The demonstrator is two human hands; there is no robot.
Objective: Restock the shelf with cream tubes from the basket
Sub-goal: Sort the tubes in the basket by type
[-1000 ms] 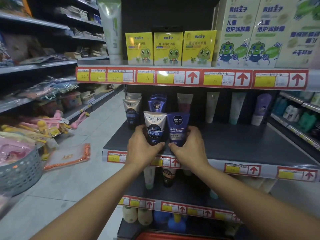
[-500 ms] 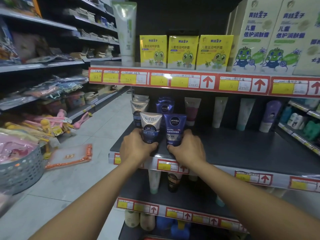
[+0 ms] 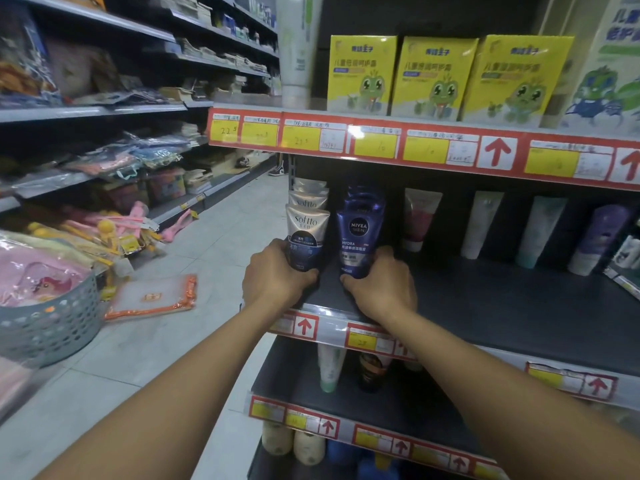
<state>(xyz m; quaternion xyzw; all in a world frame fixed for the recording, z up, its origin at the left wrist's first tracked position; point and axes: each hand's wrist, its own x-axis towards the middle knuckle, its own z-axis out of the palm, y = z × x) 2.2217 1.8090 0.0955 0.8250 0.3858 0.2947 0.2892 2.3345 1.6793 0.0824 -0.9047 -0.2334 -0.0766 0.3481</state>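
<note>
Meanwhile, on the aisle floor at far left, a grey perforated plastic basket [image 3: 52,320] sits piled with pink packets, well apart from the shelving. At the dark metal middle shelf [image 3: 502,306], the person's left hand [image 3: 273,278] grips the base of a silver-and-navy Softto cleanser tube [image 3: 306,237], while the right hand [image 3: 381,285] grips a blue Nivea Men tube [image 3: 358,240] just beside it; both stand cap-down near the shelf's front lip, each at the head of a short row of matching tubes. The step in hand appears to be seating and squaring these two tubes. The next move likely calls for letting go without toppling them, then turning left to the basket for more stock. Rightward, the shelf runs bare up to a back row of single tubes, pink [image 3: 420,216], white [image 3: 479,223], teal [image 3: 536,230] and purple [image 3: 599,237], leaving ample room. The red price-tag rail [image 3: 415,147] of the shelf above overhangs, so hands must draw out low.
</note>
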